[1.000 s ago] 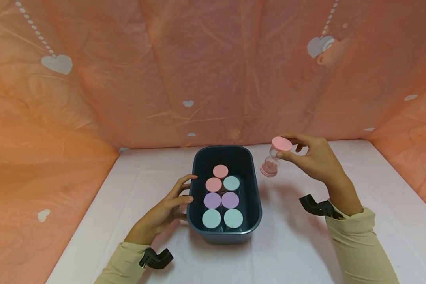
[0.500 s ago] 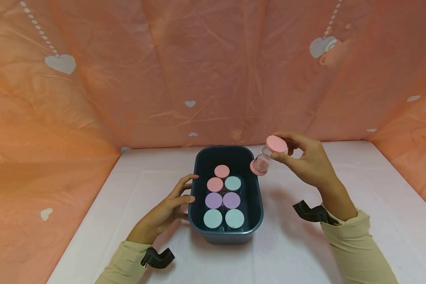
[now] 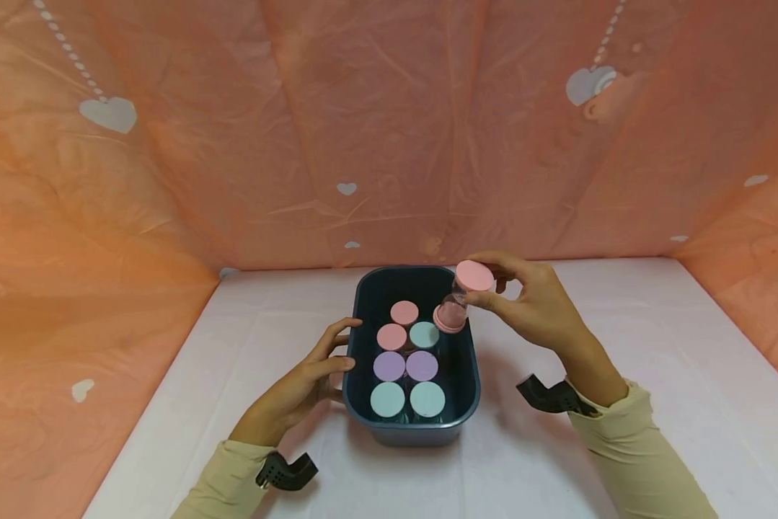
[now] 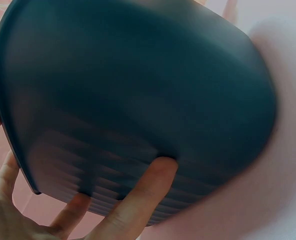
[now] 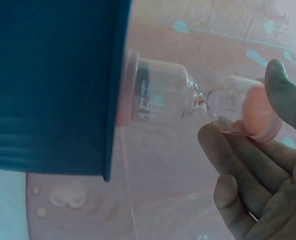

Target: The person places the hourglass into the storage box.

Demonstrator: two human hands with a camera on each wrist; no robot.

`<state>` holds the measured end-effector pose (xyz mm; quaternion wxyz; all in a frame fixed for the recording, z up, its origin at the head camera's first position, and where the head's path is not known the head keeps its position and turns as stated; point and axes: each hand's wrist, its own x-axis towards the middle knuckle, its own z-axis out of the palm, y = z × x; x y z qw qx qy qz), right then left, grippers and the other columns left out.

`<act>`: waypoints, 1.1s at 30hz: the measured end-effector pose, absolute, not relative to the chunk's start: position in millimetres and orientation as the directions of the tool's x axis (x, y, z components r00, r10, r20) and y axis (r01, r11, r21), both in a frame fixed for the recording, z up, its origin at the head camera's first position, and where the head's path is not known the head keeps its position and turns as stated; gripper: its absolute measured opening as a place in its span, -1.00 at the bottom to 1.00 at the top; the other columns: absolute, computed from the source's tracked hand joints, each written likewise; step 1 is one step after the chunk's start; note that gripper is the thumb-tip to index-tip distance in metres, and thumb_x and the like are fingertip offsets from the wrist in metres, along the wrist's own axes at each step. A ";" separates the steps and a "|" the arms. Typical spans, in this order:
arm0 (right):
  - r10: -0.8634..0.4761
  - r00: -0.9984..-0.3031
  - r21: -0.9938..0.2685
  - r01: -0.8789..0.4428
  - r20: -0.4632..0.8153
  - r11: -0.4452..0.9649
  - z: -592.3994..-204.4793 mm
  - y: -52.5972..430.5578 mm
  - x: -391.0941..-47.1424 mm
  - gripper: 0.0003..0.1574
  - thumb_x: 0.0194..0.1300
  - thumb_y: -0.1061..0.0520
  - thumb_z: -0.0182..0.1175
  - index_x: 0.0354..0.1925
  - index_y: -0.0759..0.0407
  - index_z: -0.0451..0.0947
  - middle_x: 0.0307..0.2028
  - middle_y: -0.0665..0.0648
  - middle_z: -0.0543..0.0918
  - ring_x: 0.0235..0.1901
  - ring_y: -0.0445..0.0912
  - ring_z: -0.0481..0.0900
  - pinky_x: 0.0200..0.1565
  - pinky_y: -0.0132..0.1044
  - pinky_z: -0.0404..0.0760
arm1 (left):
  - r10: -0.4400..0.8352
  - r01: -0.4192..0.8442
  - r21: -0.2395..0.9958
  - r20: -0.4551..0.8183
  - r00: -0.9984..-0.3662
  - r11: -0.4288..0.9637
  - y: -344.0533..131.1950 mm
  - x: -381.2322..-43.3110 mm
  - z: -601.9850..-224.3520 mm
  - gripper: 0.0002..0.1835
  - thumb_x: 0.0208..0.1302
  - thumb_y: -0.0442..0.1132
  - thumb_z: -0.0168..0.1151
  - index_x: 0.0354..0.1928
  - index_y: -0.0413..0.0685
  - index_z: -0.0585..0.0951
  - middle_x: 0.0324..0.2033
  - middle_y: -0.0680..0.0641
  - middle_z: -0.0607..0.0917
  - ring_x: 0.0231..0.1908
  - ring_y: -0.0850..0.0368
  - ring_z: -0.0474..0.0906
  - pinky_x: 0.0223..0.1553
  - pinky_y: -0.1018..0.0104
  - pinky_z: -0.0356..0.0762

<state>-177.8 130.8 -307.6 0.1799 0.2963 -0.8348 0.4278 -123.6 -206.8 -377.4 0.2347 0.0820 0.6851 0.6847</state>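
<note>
My right hand (image 3: 536, 310) pinches the pink-capped upper end of a clear sand timer (image 3: 450, 315) between thumb and fingers. The timer is tilted, its lower pink end over the right rim of a dark blue-grey bin (image 3: 411, 425). In the right wrist view, the timer (image 5: 160, 92) bears a "15" mark, and the bin's wall partly hides its far end. My left hand (image 3: 301, 386) rests against the bin's left side, with extended fingers touching its outer wall and rim. Pink (image 3: 391, 336), purple (image 3: 389, 366) and pale blue (image 3: 387, 399) round caps show inside the bin.
The bin stands on a white-covered table (image 3: 285, 317). Behind and at both sides hangs an orange-pink sheet (image 3: 389, 130) with pale hearts. Black bands (image 3: 551, 396) sit at both wrists.
My right hand has moved left with the sand timer, from right of the bin to over its right rim. My left hand and the bin have stayed in place.
</note>
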 end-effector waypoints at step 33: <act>-0.440 -0.854 -0.576 -0.514 0.276 0.636 -319.2 99.5 -209.9 -0.39 0.15 -0.17 0.43 0.14 -0.04 0.59 -0.10 0.00 0.70 -0.08 -0.08 0.57 -0.06 -0.09 0.51 | 0.429 -0.219 0.975 -0.214 -0.878 0.039 -205.7 -125.3 -378.3 -0.34 0.36 -0.12 0.04 0.45 0.33 0.09 0.41 -0.19 -0.01 0.39 -0.39 0.06 -0.01 -0.19 0.50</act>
